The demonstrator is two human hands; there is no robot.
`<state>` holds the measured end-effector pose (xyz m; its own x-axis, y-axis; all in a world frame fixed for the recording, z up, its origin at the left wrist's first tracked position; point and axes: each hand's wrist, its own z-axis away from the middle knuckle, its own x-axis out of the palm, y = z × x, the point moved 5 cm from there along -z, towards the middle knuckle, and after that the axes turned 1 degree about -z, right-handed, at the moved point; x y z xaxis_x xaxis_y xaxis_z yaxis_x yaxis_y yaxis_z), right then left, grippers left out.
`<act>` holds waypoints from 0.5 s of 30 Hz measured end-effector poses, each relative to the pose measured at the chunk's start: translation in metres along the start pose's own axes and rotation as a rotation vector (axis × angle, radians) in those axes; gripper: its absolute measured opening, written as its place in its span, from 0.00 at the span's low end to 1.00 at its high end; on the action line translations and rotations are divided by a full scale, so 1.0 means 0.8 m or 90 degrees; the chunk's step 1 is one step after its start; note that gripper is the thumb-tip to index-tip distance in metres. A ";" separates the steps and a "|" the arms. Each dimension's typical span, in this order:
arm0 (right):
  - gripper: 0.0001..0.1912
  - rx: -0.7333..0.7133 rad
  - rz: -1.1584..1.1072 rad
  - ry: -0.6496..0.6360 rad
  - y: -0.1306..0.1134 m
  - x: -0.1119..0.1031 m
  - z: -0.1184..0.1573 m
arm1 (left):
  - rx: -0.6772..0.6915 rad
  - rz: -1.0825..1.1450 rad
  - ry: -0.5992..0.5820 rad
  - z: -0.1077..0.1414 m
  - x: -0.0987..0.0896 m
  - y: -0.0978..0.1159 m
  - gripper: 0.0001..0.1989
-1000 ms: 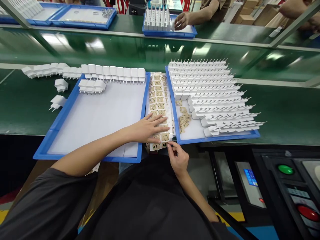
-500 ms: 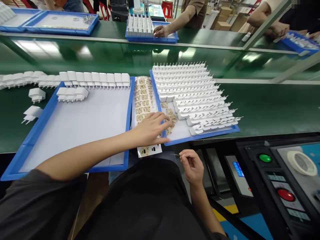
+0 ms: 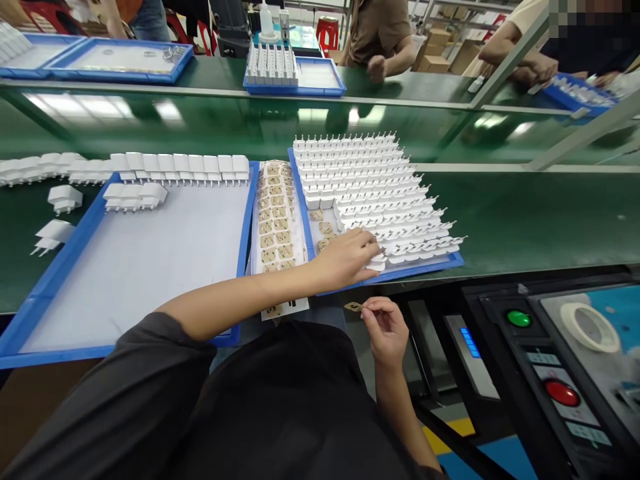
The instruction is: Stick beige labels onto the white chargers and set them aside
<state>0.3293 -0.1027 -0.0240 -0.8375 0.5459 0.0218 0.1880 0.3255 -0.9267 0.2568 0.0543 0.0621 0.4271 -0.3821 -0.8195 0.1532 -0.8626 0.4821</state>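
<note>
My left hand [image 3: 353,257] reaches over the right blue tray [image 3: 425,267], its fingers on a white plug piece [image 3: 376,260] at the front end of the rows. Many white plug pieces [image 3: 360,180] stand there in slanted rows, pins up. My right hand [image 3: 386,327] is below the tray's front edge and pinches a small tan sticker [image 3: 353,307] by its right end. Loose tan pieces [image 3: 325,228] lie at the tray's left side, partly hidden by my left hand. A sheet of tan stickers [image 3: 275,227] lies between the two trays.
The left blue tray [image 3: 165,267] holds a few white adapters [image 3: 134,195] at its back; more line its back edge and the green table [image 3: 525,220]. A control panel [image 3: 550,373] is at the right. Across the bench, people sit by other blue trays [image 3: 320,77].
My left hand has moved right, from the loose tan pieces to the front plug pieces. The sticker in my right hand now shows its flat face. Across the bench, a person's hand has left the tray.
</note>
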 end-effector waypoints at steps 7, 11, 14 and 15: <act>0.07 -0.067 -0.198 -0.130 -0.048 0.068 -0.030 | -0.390 0.709 0.124 0.126 -0.059 -0.014 0.20; 0.05 -0.059 -0.254 -0.222 -0.070 0.116 -0.033 | -0.440 0.860 0.216 0.185 -0.045 -0.022 0.19; 0.03 -0.020 -0.267 -0.244 -0.071 0.139 -0.030 | -0.398 0.782 0.309 0.214 -0.040 -0.033 0.13; 0.03 -0.002 -0.263 -0.247 -0.069 0.145 -0.029 | -0.380 0.733 0.335 0.221 -0.040 -0.036 0.11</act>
<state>0.2338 -0.0396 0.0387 -0.9688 0.0492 0.2430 -0.1948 0.4552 -0.8688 0.0808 0.0329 0.0197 0.8306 -0.4875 0.2691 -0.2138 0.1670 0.9625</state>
